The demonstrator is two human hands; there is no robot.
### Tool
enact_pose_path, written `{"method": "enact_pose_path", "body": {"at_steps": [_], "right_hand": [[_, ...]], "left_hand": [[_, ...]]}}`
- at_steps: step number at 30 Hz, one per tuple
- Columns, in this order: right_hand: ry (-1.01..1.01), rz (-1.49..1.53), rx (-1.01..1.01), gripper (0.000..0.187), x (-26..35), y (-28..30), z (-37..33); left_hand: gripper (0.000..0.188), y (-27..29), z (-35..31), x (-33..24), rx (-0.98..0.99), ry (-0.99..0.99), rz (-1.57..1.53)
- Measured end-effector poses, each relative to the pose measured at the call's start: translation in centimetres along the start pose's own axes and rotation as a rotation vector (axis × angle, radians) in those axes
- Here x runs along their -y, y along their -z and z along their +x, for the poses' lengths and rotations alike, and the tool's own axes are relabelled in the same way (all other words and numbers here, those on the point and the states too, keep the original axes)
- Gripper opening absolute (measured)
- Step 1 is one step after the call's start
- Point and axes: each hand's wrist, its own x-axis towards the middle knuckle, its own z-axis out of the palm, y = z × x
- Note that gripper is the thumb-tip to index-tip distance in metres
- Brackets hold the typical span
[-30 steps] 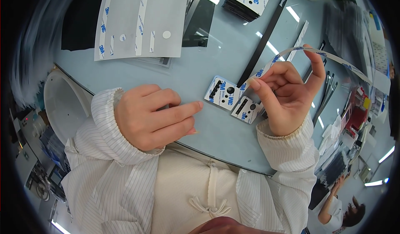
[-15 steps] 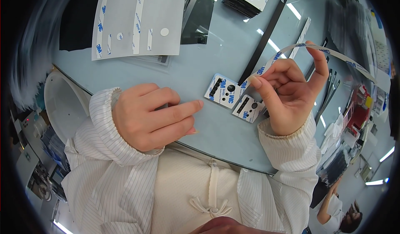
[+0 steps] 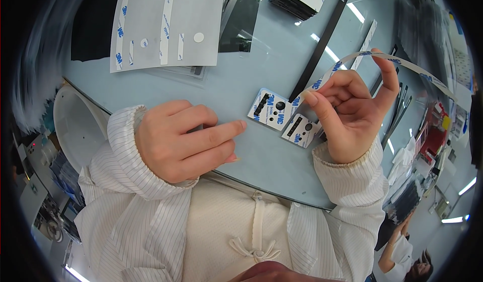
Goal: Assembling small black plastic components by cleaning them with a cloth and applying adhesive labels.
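My right hand [image 3: 352, 112] pinches the end of a narrow white adhesive tape strip [image 3: 333, 71] with blue print between thumb and fingers. The strip arches over the raised fingertips and trails off to the right. Just left of that hand, two small white adhesive-backed plates with holes lie on the glass table: a larger plate [image 3: 271, 109] and a smaller plate [image 3: 301, 130]. My left hand [image 3: 176, 144] holds nothing, its fingers loosely bent and apart, the index fingertip short of the larger plate. A long black bar [image 3: 322, 43] slants away from the larger plate.
At the far left lies a grey-white sheet [image 3: 148, 13] bearing tape strips and dots. A stack of black plates [image 3: 302, 0] stands at the far edge. More thin black strips [image 3: 400, 108] lie beyond my right hand. A white bin [image 3: 78, 123] is beside the table at left.
Both my hands and the tape strip stay practically where they were. At the lower right, another person's head has sunk slightly.
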Motion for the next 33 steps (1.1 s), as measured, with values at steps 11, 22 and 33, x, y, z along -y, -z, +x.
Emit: {"method": "enact_pose_path", "body": {"at_steps": [11,22,33], "right_hand": [[0.012,-0.026,-0.008,0.09,-0.07,0.0,-0.09],[0.003,-0.046,-0.018,0.09,-0.04,-0.12,-0.08],[0.004,-0.044,-0.031,0.088,-0.02,-0.17,-0.21]], "left_hand": [[0.02,0.02,0.08,0.0,0.01,0.002,0.006],[0.02,0.02,0.15,-0.04,0.002,0.004,0.008],[0.02,-0.07,0.12,-0.14,0.005,0.015,0.002]]}}
